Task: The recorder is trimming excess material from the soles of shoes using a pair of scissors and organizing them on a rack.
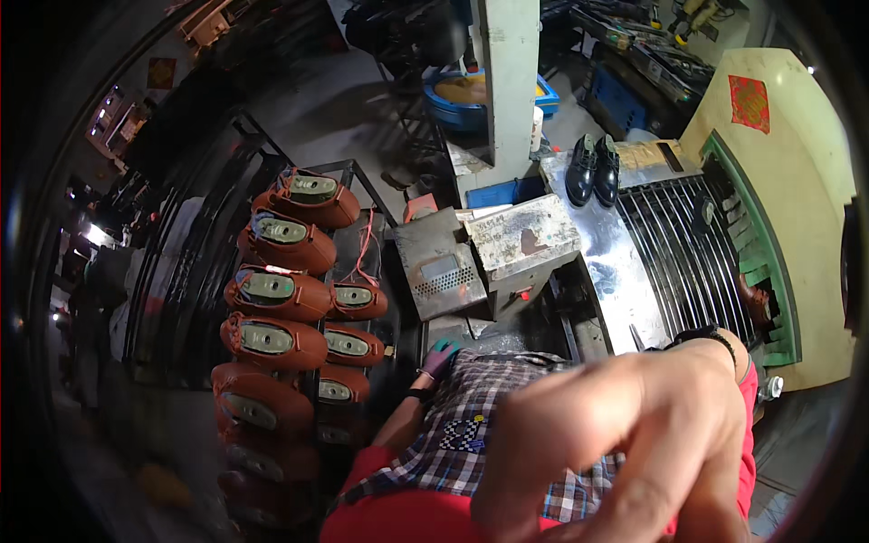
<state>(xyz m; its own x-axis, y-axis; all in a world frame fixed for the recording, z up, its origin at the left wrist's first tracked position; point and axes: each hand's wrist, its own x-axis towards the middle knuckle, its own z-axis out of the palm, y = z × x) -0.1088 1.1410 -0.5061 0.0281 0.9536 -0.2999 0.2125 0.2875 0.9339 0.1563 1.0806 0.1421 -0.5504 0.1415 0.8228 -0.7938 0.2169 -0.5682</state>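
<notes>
My right hand [625,425] is bare and raised very close to the camera, large and blurred. Its fingers are bent, with the tips at the lower edge, and whatever they grip, if anything, is hidden. Down at my left side, my left hand [439,358] wears a purple glove with teal fingertips. It rests by the near edge of a metal bench [498,339], fingers lying out and nothing seen in them. A checked apron [453,407] covers my front over red clothing. Left of that hand, brown leather shoes on pale green lasts [272,339] stand on a rack.
Two metal boxes [441,262] sit ahead of me, one with a worn white top [525,237]. To the right, a pair of black shoes [593,172] stands beside a roller conveyor [683,244] leading into a green-edged machine opening [756,249]. A white post [511,81] rises behind.
</notes>
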